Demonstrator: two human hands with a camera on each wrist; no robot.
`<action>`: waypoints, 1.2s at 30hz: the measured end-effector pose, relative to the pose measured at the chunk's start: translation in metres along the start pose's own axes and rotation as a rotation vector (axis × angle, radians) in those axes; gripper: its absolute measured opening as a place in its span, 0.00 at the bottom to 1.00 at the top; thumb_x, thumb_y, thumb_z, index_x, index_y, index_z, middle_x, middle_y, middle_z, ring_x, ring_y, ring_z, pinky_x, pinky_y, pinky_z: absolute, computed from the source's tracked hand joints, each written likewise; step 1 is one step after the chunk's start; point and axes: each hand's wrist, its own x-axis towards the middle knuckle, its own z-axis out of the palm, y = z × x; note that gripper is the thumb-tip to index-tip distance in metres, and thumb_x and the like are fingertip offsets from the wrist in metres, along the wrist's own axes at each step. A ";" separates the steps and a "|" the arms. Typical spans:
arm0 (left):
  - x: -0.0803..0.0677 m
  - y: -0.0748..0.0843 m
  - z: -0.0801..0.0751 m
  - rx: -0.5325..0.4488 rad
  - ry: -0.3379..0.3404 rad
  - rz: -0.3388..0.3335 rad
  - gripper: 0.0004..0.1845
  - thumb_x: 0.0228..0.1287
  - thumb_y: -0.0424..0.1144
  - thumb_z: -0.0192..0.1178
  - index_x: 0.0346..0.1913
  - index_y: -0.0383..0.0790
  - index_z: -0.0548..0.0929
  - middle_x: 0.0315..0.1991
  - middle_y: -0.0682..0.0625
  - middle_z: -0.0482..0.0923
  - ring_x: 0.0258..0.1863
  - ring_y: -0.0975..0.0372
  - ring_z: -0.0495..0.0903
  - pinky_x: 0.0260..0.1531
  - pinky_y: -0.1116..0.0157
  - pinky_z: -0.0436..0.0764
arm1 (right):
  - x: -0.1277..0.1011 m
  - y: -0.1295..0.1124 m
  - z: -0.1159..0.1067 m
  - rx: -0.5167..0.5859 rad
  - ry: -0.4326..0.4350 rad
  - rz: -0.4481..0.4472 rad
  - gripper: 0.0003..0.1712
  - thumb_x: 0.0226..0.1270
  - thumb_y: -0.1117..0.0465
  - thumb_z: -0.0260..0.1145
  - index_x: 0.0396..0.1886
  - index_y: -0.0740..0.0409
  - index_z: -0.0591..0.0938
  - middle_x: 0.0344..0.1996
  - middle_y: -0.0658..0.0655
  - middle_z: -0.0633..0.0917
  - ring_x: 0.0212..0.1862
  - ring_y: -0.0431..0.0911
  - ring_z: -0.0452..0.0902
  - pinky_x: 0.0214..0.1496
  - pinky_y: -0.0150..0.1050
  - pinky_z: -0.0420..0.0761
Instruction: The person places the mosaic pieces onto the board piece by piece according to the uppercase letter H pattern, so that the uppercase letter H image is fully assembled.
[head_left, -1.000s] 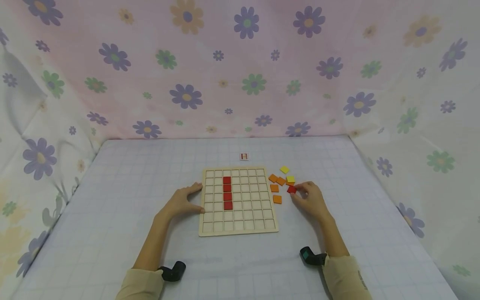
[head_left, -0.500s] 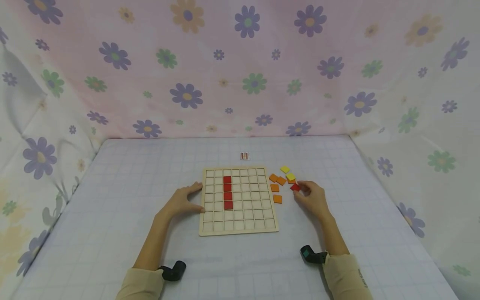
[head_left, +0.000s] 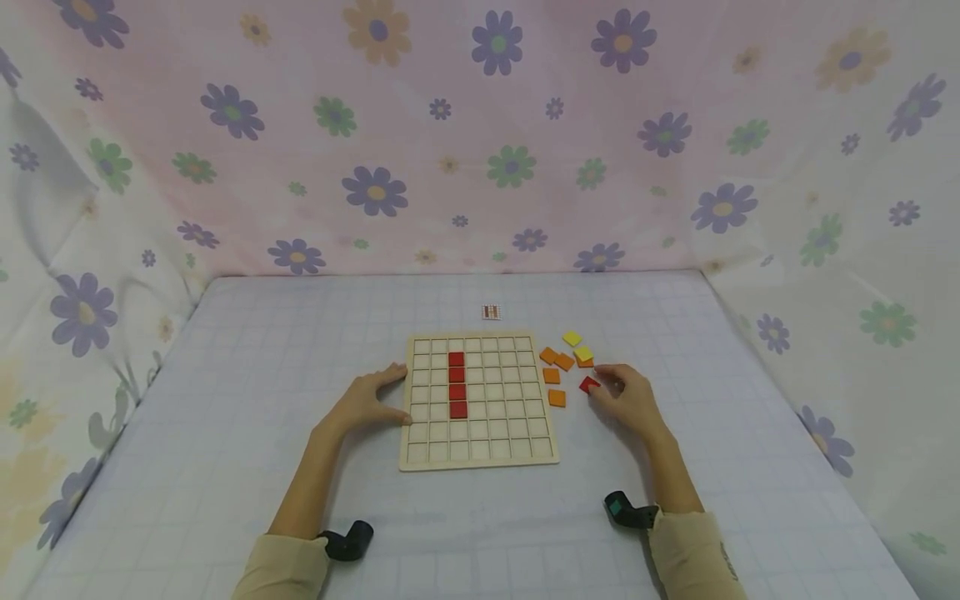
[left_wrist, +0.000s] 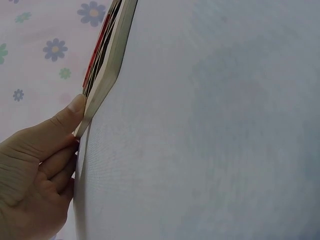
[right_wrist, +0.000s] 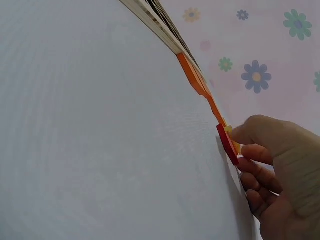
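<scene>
We start from the tabletop (head_left: 247,400), where the wooden grid board (head_left: 480,454) lies flat with four red tiles (head_left: 457,384) seated in one column. Our left hand (head_left: 367,404) rests with relaxed fingers against the board's left edge, thumb on its rim; we keep it there so the board cannot slide. Loose orange tiles (head_left: 553,375) and yellow tiles (head_left: 578,346) lie just right of the board. Our right hand (head_left: 628,398) has its grip narrowed onto the loose red tile (head_left: 588,384), tilted up off the cloth. We judge a firm edge pinch and level carry suit seating it squarely.
</scene>
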 end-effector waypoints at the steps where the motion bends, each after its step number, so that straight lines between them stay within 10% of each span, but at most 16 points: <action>1: 0.000 0.000 0.000 0.003 0.000 0.000 0.49 0.33 0.52 0.72 0.63 0.39 0.65 0.65 0.42 0.56 0.65 0.49 0.52 0.63 0.48 0.47 | 0.000 0.000 -0.001 -0.007 -0.021 0.006 0.19 0.52 0.65 0.64 0.45 0.68 0.76 0.40 0.62 0.79 0.42 0.51 0.72 0.45 0.46 0.76; 18: -0.001 0.000 0.001 0.004 0.002 -0.017 0.49 0.33 0.51 0.73 0.63 0.39 0.65 0.65 0.42 0.56 0.65 0.48 0.52 0.64 0.48 0.41 | 0.001 -0.003 0.004 -0.046 0.018 0.055 0.20 0.50 0.64 0.65 0.44 0.68 0.77 0.38 0.62 0.79 0.39 0.50 0.73 0.42 0.45 0.77; 28: -0.001 0.002 0.000 0.002 0.003 -0.010 0.48 0.33 0.52 0.72 0.63 0.39 0.65 0.65 0.43 0.56 0.65 0.47 0.52 0.64 0.48 0.41 | 0.002 -0.001 0.003 0.475 0.042 0.027 0.19 0.49 0.76 0.64 0.44 0.76 0.76 0.41 0.72 0.78 0.34 0.34 0.77 0.38 0.22 0.77; 36: -0.001 0.001 0.000 0.001 -0.001 -0.004 0.48 0.34 0.51 0.72 0.63 0.39 0.65 0.65 0.42 0.56 0.65 0.47 0.51 0.64 0.48 0.42 | 0.005 -0.013 0.007 0.590 0.007 0.026 0.19 0.49 0.76 0.65 0.44 0.76 0.76 0.39 0.61 0.80 0.36 0.37 0.77 0.40 0.25 0.78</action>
